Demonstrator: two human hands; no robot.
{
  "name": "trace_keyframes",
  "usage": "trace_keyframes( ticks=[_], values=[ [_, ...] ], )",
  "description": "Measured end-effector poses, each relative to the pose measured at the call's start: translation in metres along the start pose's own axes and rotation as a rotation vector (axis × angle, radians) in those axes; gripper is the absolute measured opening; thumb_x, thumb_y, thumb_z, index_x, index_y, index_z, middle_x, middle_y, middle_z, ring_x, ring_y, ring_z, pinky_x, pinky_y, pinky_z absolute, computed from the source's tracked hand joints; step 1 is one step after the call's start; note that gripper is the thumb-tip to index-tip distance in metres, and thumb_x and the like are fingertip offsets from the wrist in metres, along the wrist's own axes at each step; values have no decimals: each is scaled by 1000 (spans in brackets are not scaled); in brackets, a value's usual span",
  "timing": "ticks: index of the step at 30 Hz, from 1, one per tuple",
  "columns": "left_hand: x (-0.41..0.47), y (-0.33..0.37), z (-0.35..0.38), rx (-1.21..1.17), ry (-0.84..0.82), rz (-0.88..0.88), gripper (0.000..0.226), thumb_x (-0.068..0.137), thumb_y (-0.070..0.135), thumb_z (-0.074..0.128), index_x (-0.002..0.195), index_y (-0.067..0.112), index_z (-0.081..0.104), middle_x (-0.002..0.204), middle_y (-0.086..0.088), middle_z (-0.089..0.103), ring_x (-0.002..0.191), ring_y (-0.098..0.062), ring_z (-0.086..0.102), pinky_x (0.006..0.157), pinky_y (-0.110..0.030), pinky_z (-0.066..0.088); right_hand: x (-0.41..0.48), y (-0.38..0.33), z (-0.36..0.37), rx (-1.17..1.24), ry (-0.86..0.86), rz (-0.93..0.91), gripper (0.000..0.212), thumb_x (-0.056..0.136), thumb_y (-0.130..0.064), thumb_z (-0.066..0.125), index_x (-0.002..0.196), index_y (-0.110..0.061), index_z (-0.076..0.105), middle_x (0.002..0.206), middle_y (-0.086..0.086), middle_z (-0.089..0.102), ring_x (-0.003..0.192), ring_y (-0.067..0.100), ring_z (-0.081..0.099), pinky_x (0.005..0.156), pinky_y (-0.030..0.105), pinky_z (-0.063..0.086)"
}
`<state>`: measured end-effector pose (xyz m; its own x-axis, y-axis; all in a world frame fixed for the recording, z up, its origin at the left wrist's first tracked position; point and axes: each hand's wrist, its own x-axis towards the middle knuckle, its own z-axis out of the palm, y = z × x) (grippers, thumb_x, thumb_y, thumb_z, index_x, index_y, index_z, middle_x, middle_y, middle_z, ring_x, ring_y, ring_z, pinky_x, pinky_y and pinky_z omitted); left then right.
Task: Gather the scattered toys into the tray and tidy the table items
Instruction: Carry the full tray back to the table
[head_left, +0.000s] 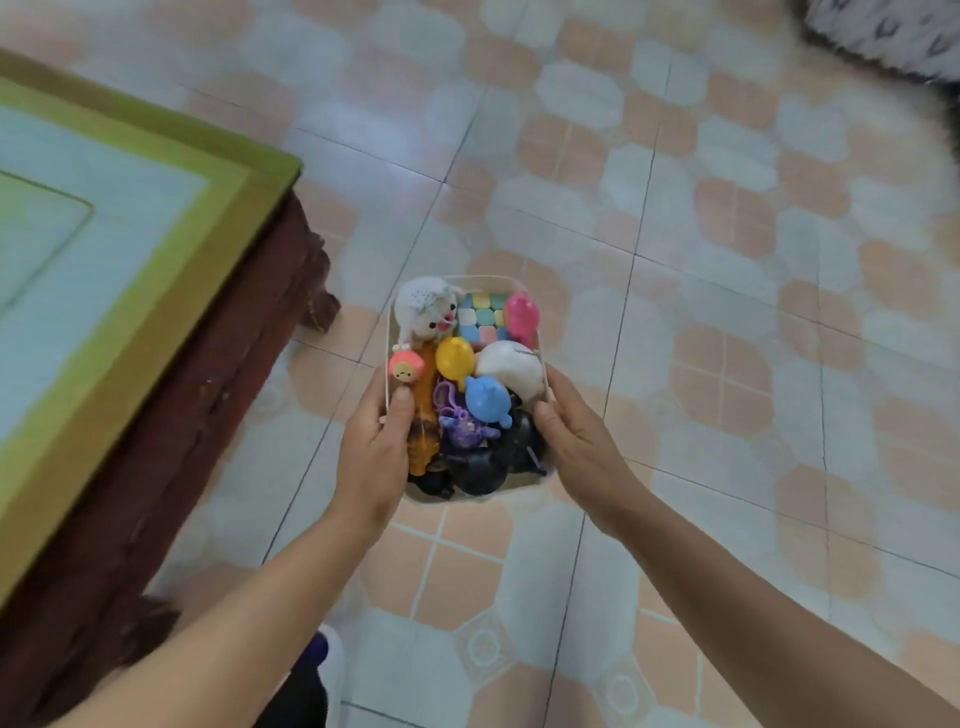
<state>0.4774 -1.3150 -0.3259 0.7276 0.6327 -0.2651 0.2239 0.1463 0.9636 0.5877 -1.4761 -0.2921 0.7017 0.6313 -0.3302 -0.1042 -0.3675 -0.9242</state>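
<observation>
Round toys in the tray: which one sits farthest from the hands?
The pink toy, in the far corner beside the pastel cube; the yellow toy and blue toy lie nearer.

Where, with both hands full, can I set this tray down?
The table, left of the tray, shows bare pale top inside its green border. The floor tiles ahead are bare too. The tray itself is packed with toys.

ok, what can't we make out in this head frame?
Floor of the tray and its lower toys: head view, buried under the pile.
The black toys at the near end: too dark and blurred to identify.
Fingers of the left hand and right hand, both gripping the tray: hidden beneath it.
The table: cut off by the left edge.
The patterned thing, top right: cut off by the corner, blurred.
</observation>
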Motion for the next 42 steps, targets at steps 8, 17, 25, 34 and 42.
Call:
trace_keyframes(
  ticks=[8, 17, 25, 34, 42],
  values=[
    [-3, 90, -173, 70, 252, -41, 43, 98, 43, 41, 140, 38, 43, 134, 15, 57, 122, -6, 53, 107, -37, 40, 45, -140, 141, -76, -248, 1, 37, 103, -15, 36, 127, -42, 46, 126, -19, 57, 118, -1, 54, 100, 22, 46],
    [0, 106, -296, 101, 517, -192, 35, 101, 34, 38, 135, 42, 45, 134, 11, 56, 119, -10, 51, 99, -30, 40, 96, -194, 271, -99, -502, -57, 39, 103, -10, 36, 137, -25, 43, 132, -15, 55, 127, 6, 48, 110, 33, 38],
    [6, 90, -338, 33, 734, -389, 42, 103, 32, 32, 144, 30, 40, 138, 1, 54, 126, -21, 49, 107, -40, 37, 146, -200, 340, -213, -755, 1, 38, 103, -13, 35, 140, -23, 39, 136, -3, 53, 129, 14, 48, 109, 43, 39],
    [3, 50, -370, -4, 1010, -597, 36, 102, 28, 34, 130, 16, 54, 116, -10, 62, 107, -31, 55, 85, -35, 40, 182, -189, 415, -465, -1005, -23, 45, 102, -13, 37, 144, -28, 31, 133, 5, 56, 123, 18, 53, 107, 42, 43],
    [-3, 15, -416, -107, 1112, -666, 33, 102, 28, 37, 123, 13, 57, 108, -8, 63, 95, -25, 54, 77, -33, 39, 189, -171, 487, -550, -1090, -49, 46, 102, -9, 36, 144, -24, 32, 137, 9, 52, 125, 25, 51, 106, 46, 42]
  ],
)
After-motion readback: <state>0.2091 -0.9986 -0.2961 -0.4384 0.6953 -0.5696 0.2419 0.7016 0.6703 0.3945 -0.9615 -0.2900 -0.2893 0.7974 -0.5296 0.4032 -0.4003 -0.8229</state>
